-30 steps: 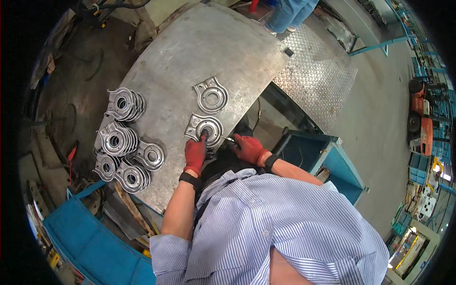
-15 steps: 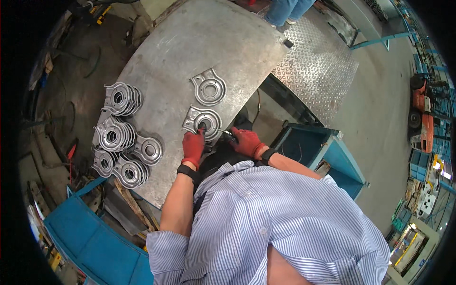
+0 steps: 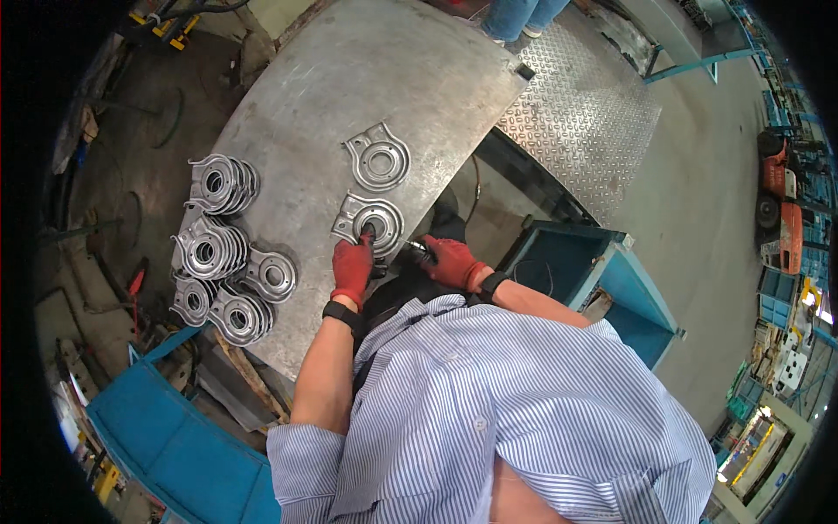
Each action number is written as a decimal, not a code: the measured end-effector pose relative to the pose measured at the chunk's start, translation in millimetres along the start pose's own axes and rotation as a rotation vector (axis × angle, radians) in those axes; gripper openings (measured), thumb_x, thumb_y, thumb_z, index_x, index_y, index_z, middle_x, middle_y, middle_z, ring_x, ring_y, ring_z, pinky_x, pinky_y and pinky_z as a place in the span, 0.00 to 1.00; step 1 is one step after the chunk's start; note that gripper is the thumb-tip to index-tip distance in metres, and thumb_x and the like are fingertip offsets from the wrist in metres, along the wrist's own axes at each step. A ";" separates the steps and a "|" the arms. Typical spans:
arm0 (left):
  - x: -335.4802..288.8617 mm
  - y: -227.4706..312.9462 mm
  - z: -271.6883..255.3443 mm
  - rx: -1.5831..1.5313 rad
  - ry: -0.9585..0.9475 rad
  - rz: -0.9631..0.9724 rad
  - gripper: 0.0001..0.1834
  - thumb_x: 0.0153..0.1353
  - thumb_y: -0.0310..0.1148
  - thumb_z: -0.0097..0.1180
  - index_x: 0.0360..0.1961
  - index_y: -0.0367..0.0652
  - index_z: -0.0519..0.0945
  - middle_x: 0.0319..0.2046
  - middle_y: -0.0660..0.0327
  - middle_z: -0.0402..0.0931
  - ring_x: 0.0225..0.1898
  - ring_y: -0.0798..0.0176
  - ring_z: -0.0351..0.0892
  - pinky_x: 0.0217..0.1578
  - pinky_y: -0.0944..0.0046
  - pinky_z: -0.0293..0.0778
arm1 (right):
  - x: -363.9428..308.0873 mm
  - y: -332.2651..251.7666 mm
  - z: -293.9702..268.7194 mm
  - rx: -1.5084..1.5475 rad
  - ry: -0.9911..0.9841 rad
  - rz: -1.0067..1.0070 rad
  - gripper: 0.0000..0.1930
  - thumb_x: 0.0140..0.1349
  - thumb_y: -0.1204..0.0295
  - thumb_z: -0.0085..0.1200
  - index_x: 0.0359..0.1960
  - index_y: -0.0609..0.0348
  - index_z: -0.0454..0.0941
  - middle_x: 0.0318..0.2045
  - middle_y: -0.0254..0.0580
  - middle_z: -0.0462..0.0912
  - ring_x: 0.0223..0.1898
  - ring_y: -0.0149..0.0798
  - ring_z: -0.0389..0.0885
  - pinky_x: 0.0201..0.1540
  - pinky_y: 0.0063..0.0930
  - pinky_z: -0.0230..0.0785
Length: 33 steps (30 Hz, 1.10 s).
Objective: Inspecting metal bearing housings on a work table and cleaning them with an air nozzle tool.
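My left hand [image 3: 353,266], in a red glove with dark fingertips, grips the near edge of a stamped metal bracket [image 3: 390,216], one finger reaching into its round centre hole. This bracket lies at the table's near right edge. My right hand [image 3: 454,264], gloved alike, is closed round a slim hand tool with a shiny metal shaft [image 3: 419,250]; its full shape is hidden by the fingers. The tool's tip points at the bracket's right rim, and I cannot tell whether they touch. Another matching bracket [image 3: 393,163] lies flat just beyond.
Several stacks of brackets [image 3: 236,185] stand along the left side of the metal table [image 3: 349,79]. A blue open cabinet [image 3: 642,301] is close to my right arm. A person's legs in jeans [image 3: 515,16] show beyond the table, beside a tread-plate platform [image 3: 580,113].
The tool in my right hand has drawn slightly back from the bracket's rim. My left hand stays on the bracket. The whole view has shifted a little.
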<state>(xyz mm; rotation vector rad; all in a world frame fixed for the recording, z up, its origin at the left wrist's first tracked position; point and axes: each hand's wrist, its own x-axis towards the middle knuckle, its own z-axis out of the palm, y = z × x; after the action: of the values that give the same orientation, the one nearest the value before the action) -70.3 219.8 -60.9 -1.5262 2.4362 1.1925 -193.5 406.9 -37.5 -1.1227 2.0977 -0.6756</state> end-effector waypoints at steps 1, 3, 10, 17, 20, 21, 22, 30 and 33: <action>-0.4 3.1 -1.2 -0.021 -0.004 -0.012 0.25 0.57 0.48 0.51 0.33 0.31 0.76 0.36 0.38 0.75 0.42 0.37 0.72 0.41 0.49 0.68 | 0.2 -2.3 -1.8 -0.016 -0.021 0.030 0.20 0.52 0.62 0.52 0.44 0.62 0.69 0.33 0.59 0.78 0.38 0.58 0.76 0.41 0.46 0.68; -3.0 8.2 -4.6 -0.021 -0.007 -0.045 0.25 0.57 0.49 0.51 0.33 0.30 0.76 0.36 0.38 0.74 0.42 0.37 0.72 0.41 0.49 0.68 | 0.7 -7.2 -5.3 -0.049 -0.062 0.090 0.23 0.52 0.61 0.52 0.48 0.60 0.69 0.34 0.57 0.78 0.39 0.56 0.76 0.42 0.45 0.66; 0.3 -2.1 0.1 0.012 0.016 0.003 0.27 0.55 0.51 0.53 0.30 0.29 0.75 0.34 0.36 0.73 0.40 0.35 0.72 0.40 0.48 0.68 | -2.2 -10.5 -3.4 0.025 -0.025 0.071 0.25 0.52 0.62 0.52 0.50 0.64 0.68 0.36 0.58 0.78 0.42 0.56 0.75 0.45 0.43 0.67; -0.3 -0.6 -1.3 0.012 -0.009 0.004 0.29 0.56 0.52 0.52 0.29 0.28 0.74 0.32 0.36 0.73 0.40 0.35 0.71 0.40 0.47 0.67 | -1.9 -8.0 -2.0 0.018 -0.020 0.056 0.25 0.52 0.62 0.52 0.49 0.64 0.68 0.35 0.57 0.78 0.40 0.56 0.75 0.43 0.43 0.67; 6.3 -16.7 7.7 0.021 0.019 0.014 0.28 0.56 0.51 0.52 0.28 0.28 0.74 0.32 0.36 0.73 0.39 0.34 0.71 0.39 0.47 0.66 | -3.4 -6.7 -1.9 -0.006 0.032 -0.004 0.24 0.51 0.62 0.53 0.48 0.64 0.68 0.34 0.56 0.78 0.39 0.56 0.76 0.41 0.44 0.68; 6.4 -20.6 9.7 0.045 0.013 0.023 0.28 0.56 0.51 0.52 0.29 0.28 0.75 0.32 0.36 0.73 0.40 0.35 0.71 0.40 0.47 0.66 | -4.1 -5.6 -0.8 -0.010 0.059 -0.039 0.24 0.51 0.62 0.53 0.48 0.63 0.69 0.33 0.56 0.78 0.39 0.56 0.76 0.40 0.44 0.68; 6.4 -17.1 8.3 0.070 0.005 0.034 0.27 0.56 0.50 0.52 0.29 0.29 0.75 0.32 0.36 0.73 0.40 0.35 0.71 0.40 0.47 0.66 | -3.2 -5.4 -0.4 -0.014 0.048 -0.003 0.24 0.51 0.62 0.53 0.48 0.62 0.69 0.33 0.56 0.78 0.39 0.55 0.76 0.40 0.44 0.68; -5.0 10.2 -10.1 -0.101 -0.013 0.084 0.24 0.56 0.46 0.52 0.31 0.29 0.77 0.32 0.37 0.75 0.39 0.37 0.73 0.37 0.49 0.69 | -0.4 -12.3 -2.6 -0.045 -0.013 0.109 0.25 0.50 0.63 0.55 0.49 0.61 0.68 0.34 0.55 0.79 0.38 0.55 0.77 0.40 0.43 0.69; -9.1 12.0 -20.0 -0.080 -0.049 -0.027 0.21 0.55 0.45 0.54 0.35 0.34 0.78 0.33 0.39 0.76 0.40 0.38 0.74 0.37 0.50 0.70 | -2.1 -15.1 -10.4 0.029 0.134 0.063 0.24 0.51 0.64 0.55 0.49 0.61 0.69 0.35 0.55 0.79 0.39 0.55 0.77 0.41 0.42 0.69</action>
<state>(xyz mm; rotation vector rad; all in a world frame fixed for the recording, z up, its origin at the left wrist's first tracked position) -67.8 217.1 -36.1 -1.5255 2.3572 1.3214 -192.5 402.5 -19.7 -1.0165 2.2186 -0.7675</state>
